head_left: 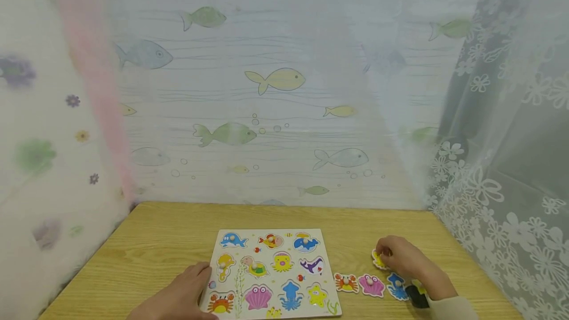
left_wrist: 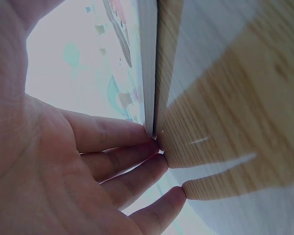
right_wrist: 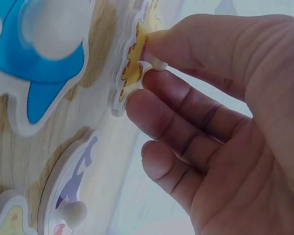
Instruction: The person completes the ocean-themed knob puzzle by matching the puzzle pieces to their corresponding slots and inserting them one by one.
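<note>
the left hand (head_left: pixel 180 293), fingers extended, touches the side edge of the puzzle board (head_left: pixel 273 283), which lies just to its right on the bench (head_left: pixel 169 241). the right hand (head_left: pixel 403 260) pinches a yellow piece (head_left: pixel 378 260) by its knob. between the hands, beyond the board, lie a crab piece (head_left: pixel 346 284) and a pink shell piece (head_left: pixel 371 287); a blue squid piece (head_left: pixel 397 290) lies just on the right hand's near side.

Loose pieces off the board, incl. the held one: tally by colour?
Yellow: 2 (held piece, partly seen piece)
Blue: 1 (squid)
Purple: 1 (purple piece)
Pink: 1 (shell)
Orange: 1 (crab)
Total: 6
</note>
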The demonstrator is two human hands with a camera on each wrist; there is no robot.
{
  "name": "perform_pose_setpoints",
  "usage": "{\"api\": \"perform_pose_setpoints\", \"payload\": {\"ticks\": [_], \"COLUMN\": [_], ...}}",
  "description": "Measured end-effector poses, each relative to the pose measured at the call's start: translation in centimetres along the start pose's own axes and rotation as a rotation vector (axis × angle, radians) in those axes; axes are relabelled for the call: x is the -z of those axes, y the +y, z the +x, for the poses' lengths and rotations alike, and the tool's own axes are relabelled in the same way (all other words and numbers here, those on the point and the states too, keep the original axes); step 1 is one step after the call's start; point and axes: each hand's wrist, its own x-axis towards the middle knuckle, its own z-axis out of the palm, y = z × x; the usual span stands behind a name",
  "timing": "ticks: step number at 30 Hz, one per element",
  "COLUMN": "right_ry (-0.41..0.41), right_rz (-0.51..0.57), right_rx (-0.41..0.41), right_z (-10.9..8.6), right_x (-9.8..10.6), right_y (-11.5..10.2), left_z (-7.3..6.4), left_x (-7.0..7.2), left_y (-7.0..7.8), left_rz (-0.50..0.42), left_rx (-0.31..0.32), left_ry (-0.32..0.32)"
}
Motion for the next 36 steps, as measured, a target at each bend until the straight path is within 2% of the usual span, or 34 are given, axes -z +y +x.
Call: {"api": "perform_pose_setpoints", "payload": {"ticks": [7,16,26,36], "right_ry": [0.009,0.049,0.045,0.023], "right_rz": [-0.008,-0.057,-0.089,-0.091], "right_rx": [0.072,0.147,0.151,0.18], "right_z": [0.7,2.3,4.1,5.5], "right_x": [-0.4,-1.1,-2.2,-3.1], "right_y": [-1.1,-3.5,-6.7,-9.1], "left_z": [0.2,0.3,-0.1,0.0], "left_x": [0.0,0.0,0.1,0.2], "left_y": [0.2,0.4,0.1,0.1], "left_rz": [-0.016,-0.025,-0.035,-0.023], "left_rx": [0.025,0.049,0.04,0.017], "left_ry": [-0.008,-0.022,-0.038,-0.021]}}
